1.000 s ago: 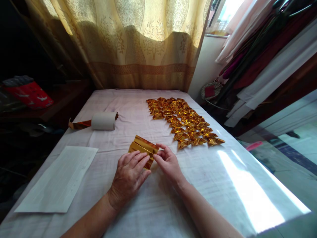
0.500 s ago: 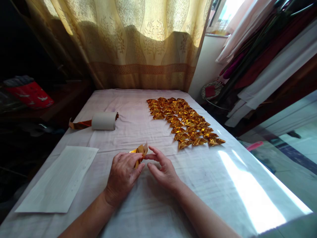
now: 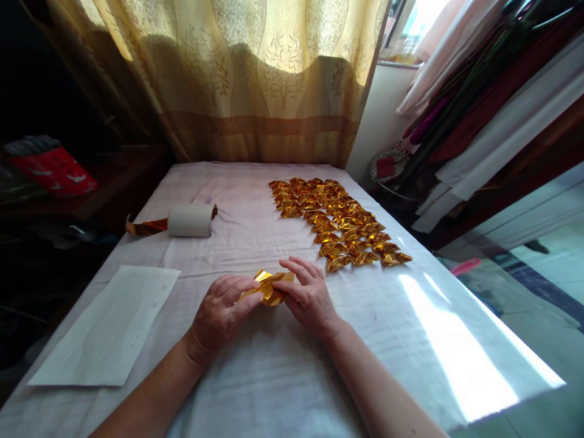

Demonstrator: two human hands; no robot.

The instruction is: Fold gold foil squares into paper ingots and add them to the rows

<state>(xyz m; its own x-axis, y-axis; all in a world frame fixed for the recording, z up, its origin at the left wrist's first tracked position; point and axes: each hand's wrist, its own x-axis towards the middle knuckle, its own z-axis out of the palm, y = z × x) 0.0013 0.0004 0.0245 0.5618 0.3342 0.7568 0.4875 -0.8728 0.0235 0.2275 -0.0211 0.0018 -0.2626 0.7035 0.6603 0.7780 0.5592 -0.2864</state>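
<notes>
A small folded piece of gold foil paper point(image 3: 269, 287) sits pinched between both my hands, just above the white cloth-covered tabletop point(image 3: 255, 371). My left hand point(image 3: 218, 315) grips its left end, my right hand point(image 3: 309, 295) its right end. Beyond lie rows of finished gold foil folds point(image 3: 338, 222); a paper roll point(image 3: 190, 221) and white sheet point(image 3: 109, 327) lie left.

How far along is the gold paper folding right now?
Done: rows of folded gold pieces laid out on the white cloth. In hand: one gold sheet, partly folded, pinched between left hand and right hand. Left: the nearly bare foil roll shows only a short gold tail.
</notes>
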